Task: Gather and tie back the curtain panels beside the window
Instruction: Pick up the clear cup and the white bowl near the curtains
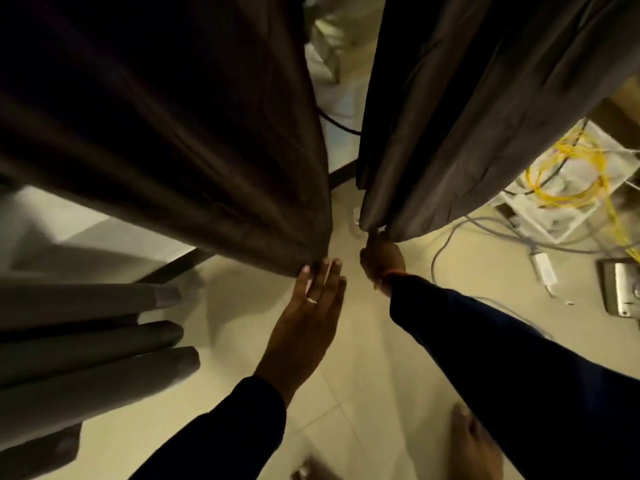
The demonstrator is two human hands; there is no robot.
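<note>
Fingers [323, 271] of our left hand [306, 327] lie straight and together, their tips touching the bottom edge of the left curtain [180, 140], with a ring [311, 300] showing on one of them; this hand grasps nothing, only rests flat against the cloth. From our left hand, that dark curtain rises toward ten and eleven o'clock and fills the upper left of our view in deep folds. At nine o'clock from the hand, several dark padded bars [86, 341] jut in from the left edge; we cannot tell what they belong to. A narrow gap parts the two curtains at twelve o'clock, and through it we see pale floor [363, 358] and a dark cable [337, 123]. At about two o'clock from our left hand sits our right hand [382, 259], its fingers curled and pinching the gathered lower corner of the right curtain [485, 109], which fans up toward one o'clock. A thin orange band [394, 273] circles that wrist above our dark sleeve [502, 348]. At three o'clock from the right hand, grey cables [446, 242] trail over the floor, and toward two o'clock a coil of yellow cable [568, 174] lies on a clear plastic box [554, 223]. At five o'clock from it, our bare foot [476, 445] stands on the floor.
</note>
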